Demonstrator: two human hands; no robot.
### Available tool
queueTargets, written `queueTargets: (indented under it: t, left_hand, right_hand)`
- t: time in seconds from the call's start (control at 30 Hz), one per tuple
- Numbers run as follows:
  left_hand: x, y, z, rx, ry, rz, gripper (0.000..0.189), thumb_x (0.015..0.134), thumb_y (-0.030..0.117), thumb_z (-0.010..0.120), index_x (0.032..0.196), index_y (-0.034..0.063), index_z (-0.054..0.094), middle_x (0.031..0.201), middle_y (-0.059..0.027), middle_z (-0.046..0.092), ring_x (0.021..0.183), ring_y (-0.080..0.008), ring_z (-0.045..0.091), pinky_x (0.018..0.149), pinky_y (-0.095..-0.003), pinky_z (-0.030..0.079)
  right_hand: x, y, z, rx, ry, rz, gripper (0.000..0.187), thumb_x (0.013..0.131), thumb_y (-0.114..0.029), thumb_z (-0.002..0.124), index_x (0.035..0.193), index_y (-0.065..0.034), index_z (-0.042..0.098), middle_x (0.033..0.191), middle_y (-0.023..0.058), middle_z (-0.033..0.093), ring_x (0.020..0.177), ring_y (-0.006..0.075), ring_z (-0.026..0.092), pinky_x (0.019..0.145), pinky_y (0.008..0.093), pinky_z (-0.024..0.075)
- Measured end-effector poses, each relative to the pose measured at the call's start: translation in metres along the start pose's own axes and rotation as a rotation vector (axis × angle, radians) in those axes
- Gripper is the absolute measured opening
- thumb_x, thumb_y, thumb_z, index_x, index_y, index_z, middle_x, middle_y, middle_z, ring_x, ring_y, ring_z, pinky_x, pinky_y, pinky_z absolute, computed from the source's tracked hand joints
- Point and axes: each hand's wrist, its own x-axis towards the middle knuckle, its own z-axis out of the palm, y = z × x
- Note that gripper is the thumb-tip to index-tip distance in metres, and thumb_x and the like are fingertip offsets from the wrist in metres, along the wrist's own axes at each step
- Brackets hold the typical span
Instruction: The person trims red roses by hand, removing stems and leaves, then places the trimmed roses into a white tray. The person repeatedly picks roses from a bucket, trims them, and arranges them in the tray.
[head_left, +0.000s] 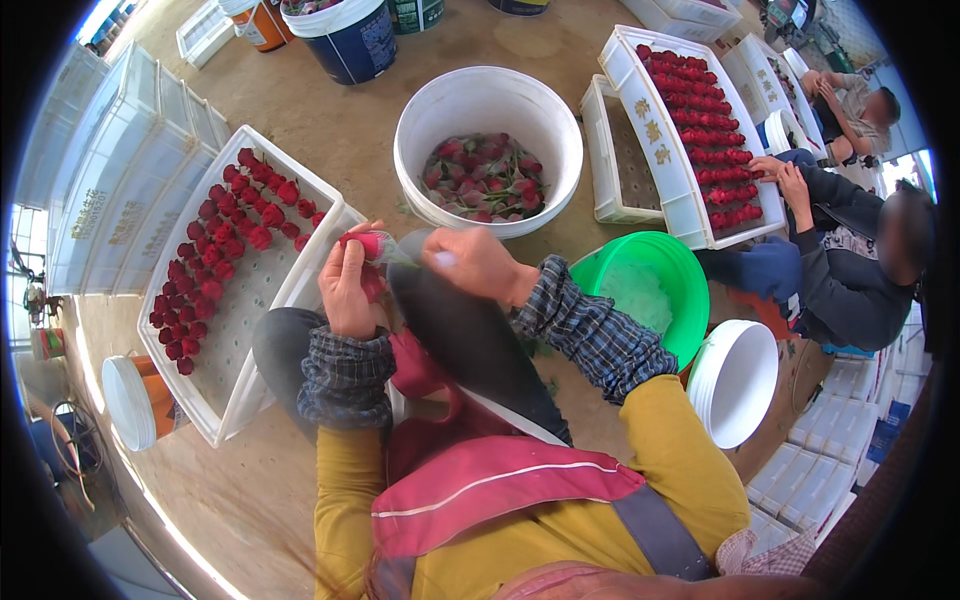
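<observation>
My left hand (346, 289) pinches a red rose (367, 246) by its bloom. Its petals point left, and its green base and stem run toward my right hand (472, 259). That hand is blurred, fingers curled, beside the stem end; a small whitish patch shows at its fingers, too blurred to identify. To the left, a white plastic crate (247, 352) with a perforated base holds rows of upright red roses (217, 247). Beyond my hands stands a white bucket (487, 94) with netted rosebuds (484, 176) lying inside.
On the right, a green bucket (686, 292) holds whitish netting (637, 296), and a white bucket (731, 382) lies tilted. A co-worker (840, 247) touches roses in another white crate (660, 150). Stacked crates (127, 180) rise at left; a blue bucket (341, 45) stands farther back.
</observation>
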Motion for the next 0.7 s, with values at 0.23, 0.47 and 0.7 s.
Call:
queueTargets:
  t: [0.23, 0.47, 0.7]
  left_hand:
    - [-0.006, 0.002, -0.001, 0.189, -0.044, 0.026, 0.029, 0.096, 0.021, 0.051, 0.116, 0.0011, 0.058, 0.109, -0.0051, 0.064, 0.070, -0.0027, 0.053, 0.054, -0.0160, 0.042]
    - [0.007, -0.013, -0.035, -0.415, 0.250, -0.073, 0.036, 0.095, 0.033, 0.050, 0.117, 0.0056, 0.057, 0.113, -0.0037, 0.062, 0.082, -0.0148, 0.057, 0.058, -0.0271, 0.048]
    - [0.003, -0.011, -0.055, -0.760, 0.053, -0.187, 0.037, 0.094, 0.028, 0.050, 0.128, 0.0129, 0.048, 0.130, -0.0053, 0.053, 0.118, -0.0298, 0.050, 0.056, -0.0318, 0.052]
  right_hand:
    - [0.010, -0.007, 0.010, -0.069, 0.005, -0.174, 0.014, 0.077, -0.017, 0.061, 0.084, -0.0052, 0.057, 0.074, 0.0099, 0.059, 0.072, 0.0315, 0.061, 0.059, 0.0400, 0.0478]
    - [-0.014, 0.024, -0.026, -0.034, 0.020, -0.018, 0.003, 0.080, -0.009, 0.055, 0.080, -0.0061, 0.056, 0.072, 0.0067, 0.057, 0.068, 0.0201, 0.063, 0.054, 0.0340, 0.0480]
    - [0.051, 0.128, -0.096, 0.302, 0.048, 0.759, 0.019, 0.082, -0.013, 0.052, 0.085, 0.0017, 0.064, 0.089, 0.0171, 0.065, 0.078, 0.0254, 0.068, 0.064, 0.0340, 0.0570]
